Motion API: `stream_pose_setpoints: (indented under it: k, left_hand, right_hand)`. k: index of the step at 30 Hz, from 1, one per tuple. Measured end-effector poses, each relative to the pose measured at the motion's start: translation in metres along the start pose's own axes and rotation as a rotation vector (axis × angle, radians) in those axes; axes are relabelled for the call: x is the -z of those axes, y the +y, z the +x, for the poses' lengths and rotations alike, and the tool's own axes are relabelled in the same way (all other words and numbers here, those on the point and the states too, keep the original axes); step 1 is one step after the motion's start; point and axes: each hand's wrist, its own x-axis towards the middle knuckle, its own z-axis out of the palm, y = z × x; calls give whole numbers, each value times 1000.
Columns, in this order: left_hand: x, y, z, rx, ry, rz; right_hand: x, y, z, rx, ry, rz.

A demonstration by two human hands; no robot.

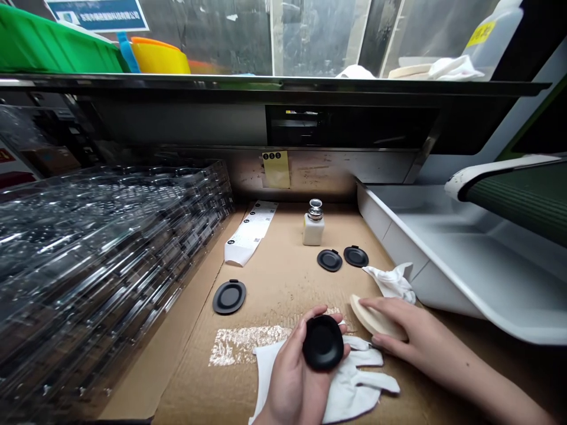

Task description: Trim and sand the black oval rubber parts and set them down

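In the lower centre, the left hand [290, 372] cradles a black lid [323, 343]; the right hand [406, 323] pinches a pad [372, 322], seemingly the pad-gripping step; next needs steady lid.

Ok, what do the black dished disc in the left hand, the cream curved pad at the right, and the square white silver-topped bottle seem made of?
Black dished disc: probably plastic, matte, with soft highlights.
Cream curved pad: perhaps foam or sponge; dull, no shine.
Square white bottle: likely plastic, smooth and opaque; its silver top: probably polished metal, shiny.
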Motion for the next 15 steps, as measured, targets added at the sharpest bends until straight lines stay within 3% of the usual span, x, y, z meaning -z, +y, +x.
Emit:
stream_pose_setpoints:
  k: [4,7,12,15]
  left_hand:
    - [-3,0,-2,-11,10,3]
    - [-4,1,-3,-1,14,-5]
    - [-2,1,-2,11,-5,-59]
    - [-3,1,-1,12,-13,-100]
  right_hand:
    - [1,14,17,-1,37,2]
    - [-4,18,15,5,67,-20]
    - [-15,17,-27,49,184,-142]
    - [-31,32,-54,65,254,-250]
